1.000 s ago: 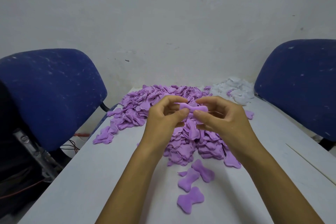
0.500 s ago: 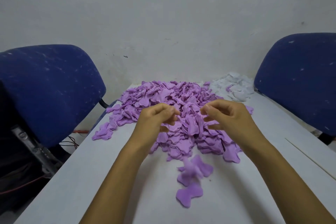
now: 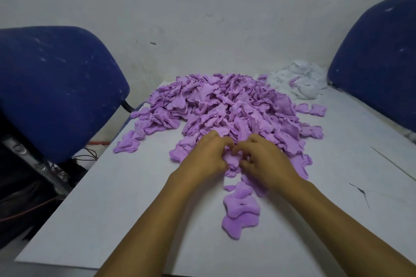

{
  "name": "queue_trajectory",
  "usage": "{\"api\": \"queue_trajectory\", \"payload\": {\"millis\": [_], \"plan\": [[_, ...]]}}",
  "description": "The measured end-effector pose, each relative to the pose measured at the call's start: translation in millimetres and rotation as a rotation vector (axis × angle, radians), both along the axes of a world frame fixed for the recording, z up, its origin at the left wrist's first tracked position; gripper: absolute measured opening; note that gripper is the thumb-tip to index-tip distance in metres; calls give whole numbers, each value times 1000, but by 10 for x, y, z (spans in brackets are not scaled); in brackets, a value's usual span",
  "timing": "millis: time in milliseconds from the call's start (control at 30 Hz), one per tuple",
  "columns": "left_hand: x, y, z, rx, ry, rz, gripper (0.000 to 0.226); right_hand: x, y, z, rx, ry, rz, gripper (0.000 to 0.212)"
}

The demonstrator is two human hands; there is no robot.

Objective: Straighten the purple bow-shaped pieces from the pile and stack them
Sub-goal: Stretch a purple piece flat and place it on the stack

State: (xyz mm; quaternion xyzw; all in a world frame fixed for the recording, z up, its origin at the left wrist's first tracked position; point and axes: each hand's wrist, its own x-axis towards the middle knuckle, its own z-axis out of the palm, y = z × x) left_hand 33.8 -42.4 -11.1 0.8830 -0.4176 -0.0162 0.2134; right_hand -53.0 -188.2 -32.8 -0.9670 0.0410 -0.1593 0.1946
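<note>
White wall at the back, a blue chair (image 3: pixel 51 87) each side, grey worktop (image 3: pixel 126 209) in front of you. Your fingers (image 3: pixel 246 141) are curled in close, w/ both hands pinching one purple piece (image 3: pixel 231 159) at the near edge of the big pile (image 3: pixel 225 110). Left hand (image 3: pixel 206 156) & right hand (image 3: pixel 267 162) nearly touch. Just in front sits your stack (image 3: pixel 240 211), only a few bows so far. Lots still left in the pile, so I think you've just begun. White scraps (image 3: pixel 301 81) sit far right.
</note>
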Motion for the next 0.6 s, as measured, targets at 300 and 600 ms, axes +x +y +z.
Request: {"api": "queue_trajectory", "payload": {"millis": [300,600], "plan": [[7,41,92,-163,8,52,12,54,-12,27,136,-152,0,12],[-179,46,397,-884,637,112,9,-64,104,405,1001,-250,149,24]]}}
